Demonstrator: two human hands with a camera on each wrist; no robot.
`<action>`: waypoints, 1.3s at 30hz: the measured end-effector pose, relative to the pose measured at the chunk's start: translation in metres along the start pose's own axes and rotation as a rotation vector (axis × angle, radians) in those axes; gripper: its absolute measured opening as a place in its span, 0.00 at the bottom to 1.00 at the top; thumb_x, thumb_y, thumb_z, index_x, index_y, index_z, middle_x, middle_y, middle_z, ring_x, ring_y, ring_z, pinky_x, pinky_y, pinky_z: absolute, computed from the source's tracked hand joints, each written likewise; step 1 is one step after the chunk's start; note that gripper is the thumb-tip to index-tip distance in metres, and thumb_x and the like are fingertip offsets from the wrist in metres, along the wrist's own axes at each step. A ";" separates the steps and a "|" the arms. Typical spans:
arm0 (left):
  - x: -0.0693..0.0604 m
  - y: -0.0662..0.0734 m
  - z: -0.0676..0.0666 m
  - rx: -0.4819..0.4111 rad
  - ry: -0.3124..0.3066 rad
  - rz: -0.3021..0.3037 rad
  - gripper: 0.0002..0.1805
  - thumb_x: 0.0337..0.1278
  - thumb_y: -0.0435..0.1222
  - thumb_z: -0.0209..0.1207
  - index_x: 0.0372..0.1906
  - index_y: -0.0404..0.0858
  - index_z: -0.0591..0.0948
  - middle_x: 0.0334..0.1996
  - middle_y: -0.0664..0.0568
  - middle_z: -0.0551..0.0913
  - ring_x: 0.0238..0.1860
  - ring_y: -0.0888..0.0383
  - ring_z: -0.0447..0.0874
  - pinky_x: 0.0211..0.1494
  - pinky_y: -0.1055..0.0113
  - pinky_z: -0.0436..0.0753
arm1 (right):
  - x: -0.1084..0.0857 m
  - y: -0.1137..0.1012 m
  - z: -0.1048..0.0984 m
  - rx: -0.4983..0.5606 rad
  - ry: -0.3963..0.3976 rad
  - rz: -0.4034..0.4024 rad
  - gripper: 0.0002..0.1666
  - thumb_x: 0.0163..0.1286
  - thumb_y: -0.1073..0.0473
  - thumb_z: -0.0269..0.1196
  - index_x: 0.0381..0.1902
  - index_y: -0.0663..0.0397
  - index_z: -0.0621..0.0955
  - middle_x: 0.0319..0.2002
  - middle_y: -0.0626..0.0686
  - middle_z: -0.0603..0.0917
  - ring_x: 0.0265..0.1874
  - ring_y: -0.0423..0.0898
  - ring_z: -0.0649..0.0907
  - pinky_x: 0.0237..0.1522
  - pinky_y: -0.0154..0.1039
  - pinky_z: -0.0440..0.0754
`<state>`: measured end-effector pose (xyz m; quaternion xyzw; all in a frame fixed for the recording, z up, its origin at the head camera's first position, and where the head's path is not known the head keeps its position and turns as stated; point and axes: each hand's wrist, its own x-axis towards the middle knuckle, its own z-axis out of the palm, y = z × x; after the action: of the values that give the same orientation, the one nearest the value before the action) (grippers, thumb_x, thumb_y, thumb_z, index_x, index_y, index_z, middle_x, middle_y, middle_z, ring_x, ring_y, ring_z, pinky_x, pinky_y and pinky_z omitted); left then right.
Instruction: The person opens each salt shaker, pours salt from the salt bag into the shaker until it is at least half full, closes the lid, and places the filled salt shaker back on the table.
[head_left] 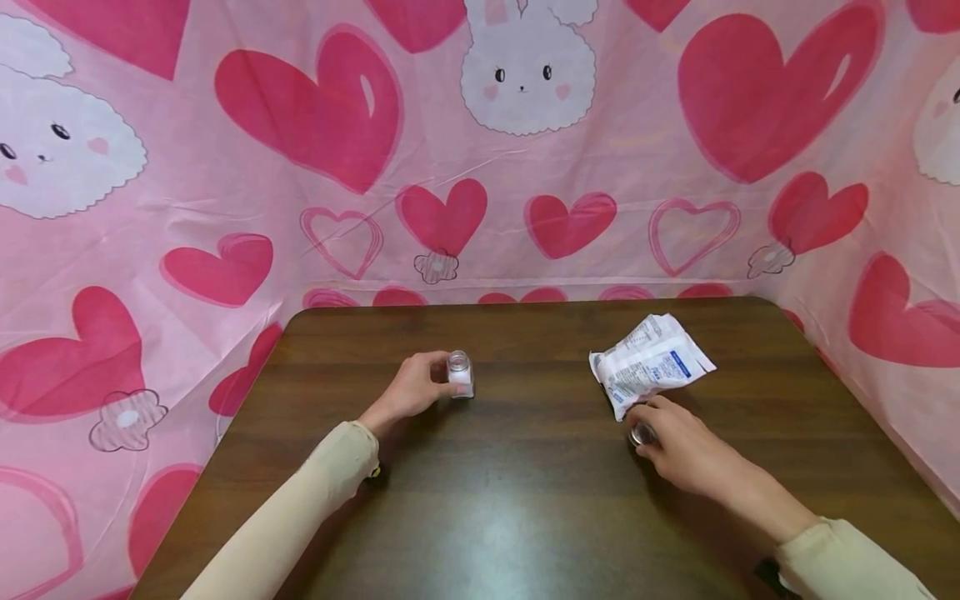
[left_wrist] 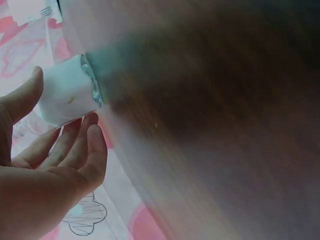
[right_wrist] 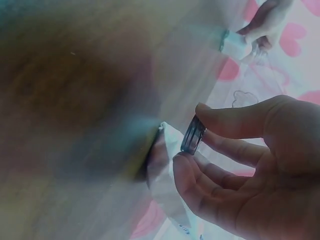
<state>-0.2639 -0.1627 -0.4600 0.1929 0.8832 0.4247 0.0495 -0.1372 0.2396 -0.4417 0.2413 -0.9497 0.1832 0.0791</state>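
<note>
On the table's left half stands a small clear glass jar [head_left: 461,377] with white contents and an uncovered mouth. My left hand [head_left: 414,385] holds it between thumb and fingers; the left wrist view shows the same jar [left_wrist: 70,92] with the thumb on one side and fingers on the other. At the right, my right hand [head_left: 686,446] pinches a small round metal lid [head_left: 642,433]. Its edge faces the right wrist camera, where the lid [right_wrist: 193,135] sits between thumb and fingertips. Just beyond that hand lies a white printed packet [head_left: 651,364].
The dark brown wooden table [head_left: 480,475] carries these things. A pink cloth [head_left: 510,167] with hearts and rabbits hangs behind and at both sides of it.
</note>
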 end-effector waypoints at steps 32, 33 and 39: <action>0.003 -0.002 0.000 0.039 0.011 0.021 0.24 0.55 0.36 0.79 0.56 0.35 0.86 0.44 0.49 0.88 0.43 0.53 0.84 0.54 0.53 0.84 | 0.064 -0.011 -0.004 0.057 0.055 -0.149 0.18 0.58 0.74 0.76 0.45 0.57 0.85 0.43 0.53 0.83 0.43 0.53 0.83 0.48 0.56 0.82; 0.003 -0.002 0.000 0.037 0.009 0.020 0.24 0.54 0.36 0.79 0.56 0.35 0.86 0.45 0.49 0.88 0.43 0.53 0.84 0.55 0.53 0.84 | 0.067 -0.011 -0.004 0.057 0.058 -0.150 0.18 0.58 0.74 0.76 0.45 0.57 0.86 0.43 0.54 0.82 0.42 0.53 0.83 0.48 0.55 0.82; 0.003 -0.004 0.000 0.027 0.001 0.028 0.24 0.54 0.36 0.79 0.56 0.35 0.86 0.44 0.50 0.88 0.43 0.54 0.85 0.54 0.54 0.84 | 0.078 -0.018 -0.002 0.078 0.028 -0.137 0.18 0.60 0.75 0.73 0.49 0.62 0.86 0.45 0.56 0.83 0.44 0.52 0.83 0.49 0.54 0.83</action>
<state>-0.2679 -0.1640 -0.4625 0.2057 0.8861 0.4134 0.0405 -0.1964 0.1917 -0.4152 0.3061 -0.9219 0.2176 0.0955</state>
